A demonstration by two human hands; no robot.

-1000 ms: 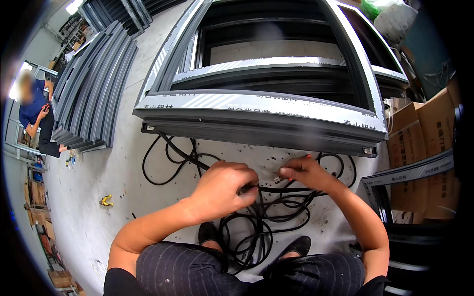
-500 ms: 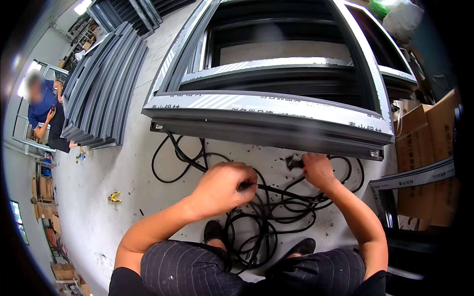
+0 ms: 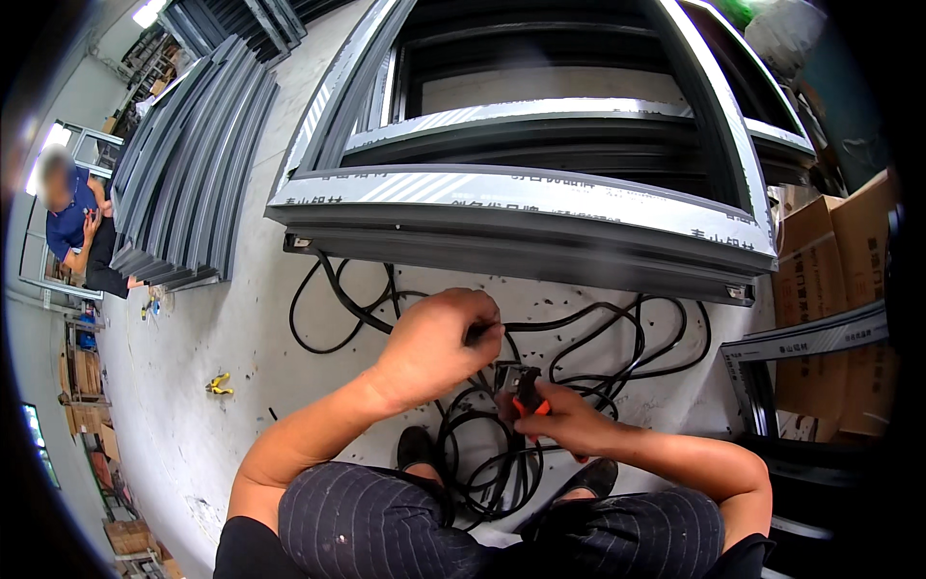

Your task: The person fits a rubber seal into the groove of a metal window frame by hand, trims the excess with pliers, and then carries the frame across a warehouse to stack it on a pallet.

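Note:
My left hand is closed around a black rubber strip, whose length runs off to the right in loose loops. In my right hand is a hand cutter with a dark metal head and red-orange handles. The cutter's head is just below and right of my left fingers; whether its jaws touch the strip I cannot tell. More of the strip lies coiled on the floor between my feet. Beyond my hands a stack of dark metal window frames carries white printed film on its top faces.
Yellow-handled pliers lie on the floor at left. Dark metal profiles are stacked farther back, with a seated person beside them. At right stand cardboard boxes and a film-covered frame piece.
My right hand has swung left and toward me, bringing the cutter beside my left hand. The left hand keeps its hold on the strip and has shifted slightly away from me.

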